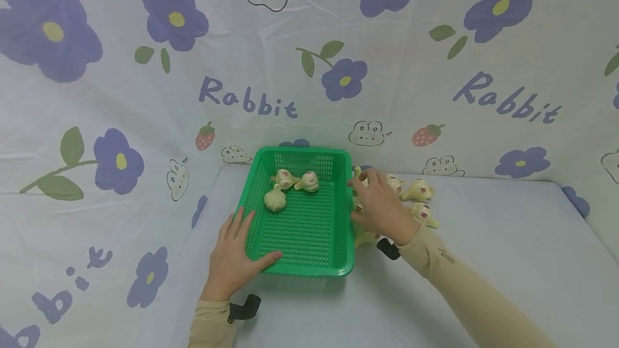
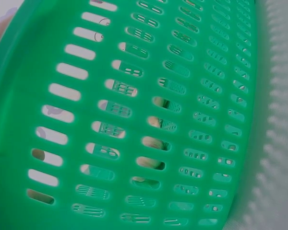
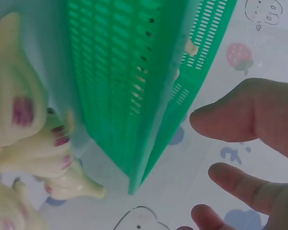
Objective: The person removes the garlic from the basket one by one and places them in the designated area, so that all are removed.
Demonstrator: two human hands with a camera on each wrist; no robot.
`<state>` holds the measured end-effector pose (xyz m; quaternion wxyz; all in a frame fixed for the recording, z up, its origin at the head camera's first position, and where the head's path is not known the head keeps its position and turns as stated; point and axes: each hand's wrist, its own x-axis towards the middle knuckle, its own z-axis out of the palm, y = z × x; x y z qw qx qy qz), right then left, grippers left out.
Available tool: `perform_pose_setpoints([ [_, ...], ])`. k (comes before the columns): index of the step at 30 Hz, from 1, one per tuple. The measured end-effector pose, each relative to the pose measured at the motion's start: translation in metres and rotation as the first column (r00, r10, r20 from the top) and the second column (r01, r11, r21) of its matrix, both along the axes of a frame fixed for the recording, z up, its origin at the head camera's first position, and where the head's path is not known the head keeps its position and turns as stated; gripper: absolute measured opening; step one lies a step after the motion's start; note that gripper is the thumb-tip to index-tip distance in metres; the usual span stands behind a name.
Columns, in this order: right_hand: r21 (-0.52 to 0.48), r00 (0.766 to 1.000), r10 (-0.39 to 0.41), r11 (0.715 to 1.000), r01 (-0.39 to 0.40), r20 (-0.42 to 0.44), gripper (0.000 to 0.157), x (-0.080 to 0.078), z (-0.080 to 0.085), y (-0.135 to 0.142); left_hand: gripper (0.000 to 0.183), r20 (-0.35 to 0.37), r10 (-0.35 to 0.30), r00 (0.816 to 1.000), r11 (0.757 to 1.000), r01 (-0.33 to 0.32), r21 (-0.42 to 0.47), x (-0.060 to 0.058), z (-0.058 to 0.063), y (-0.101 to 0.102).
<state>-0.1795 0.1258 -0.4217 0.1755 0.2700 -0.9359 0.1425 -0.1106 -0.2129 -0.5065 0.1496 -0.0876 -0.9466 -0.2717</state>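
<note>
A green plastic basket stands on the table with three garlic bulbs in its far left part. My left hand rests on the near left corner of its rim, fingers spread along the left side and thumb over the front edge. Beyond the right rim my right hand hovers over a group of garlic bulbs, partly hiding them. In the right wrist view its thumb and fingers are apart with nothing between them. The left wrist view shows mostly the basket's perforated wall.
Several pale garlic bulbs with purple patches lie close against the basket's right outer side. A white cloth printed with flowers and rabbits hangs behind the table. Black straps with mounts sit at both wrists.
</note>
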Motion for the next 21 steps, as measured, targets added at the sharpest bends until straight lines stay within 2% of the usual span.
perform_pose_setpoints([
  [10,-0.001,0.984,0.065,0.998,-0.066,0.166,0.062,-0.009,0.011,-0.031,0.111,0.004,0.0,1.0,1.0,0.0,0.0,0.001,0.001,0.001],
  [18,0.005,0.966,0.118,0.993,-0.122,0.23,0.065,-0.019,0.014,-0.055,0.111,-0.008,0.003,1.0,1.0,-0.003,-0.004,0.0,0.001,0.002],
  [21,0.004,0.964,0.149,0.988,-0.154,0.219,0.061,-0.023,0.014,-0.062,0.111,-0.01,0.003,1.0,1.0,-0.003,-0.005,-0.001,0.0,0.003],
])
